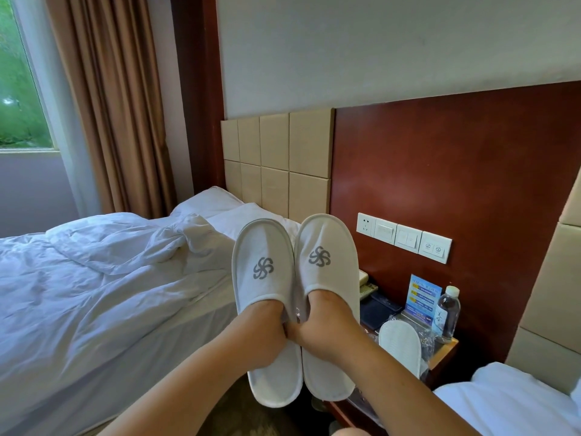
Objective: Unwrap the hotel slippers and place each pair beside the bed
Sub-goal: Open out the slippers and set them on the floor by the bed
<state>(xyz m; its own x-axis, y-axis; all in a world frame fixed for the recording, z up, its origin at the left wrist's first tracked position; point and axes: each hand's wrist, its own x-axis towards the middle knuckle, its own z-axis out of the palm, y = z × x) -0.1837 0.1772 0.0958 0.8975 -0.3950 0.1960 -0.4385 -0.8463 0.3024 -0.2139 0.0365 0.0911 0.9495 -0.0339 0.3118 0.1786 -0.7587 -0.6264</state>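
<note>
Between the beds: your L hand (270,325) & R hand (327,322) sit tucked inside unwrapped slippers (295,297); light, floppy—grip by toe band.

open carpet strip (220,413) between bed (94,309) and nightstand (443,350), nightstand top crowded by wrapped slippers (399,344), bottle (448,313)

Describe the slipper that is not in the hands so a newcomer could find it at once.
Start at the red-brown wall panel between the two beds and drop to the nightstand below the switches. The slipper lies there on crinkled clear plastic, left of the water bottle. Unlike the two logo-marked slippers held up by the hands, it shows only its plain textured sole.
</note>
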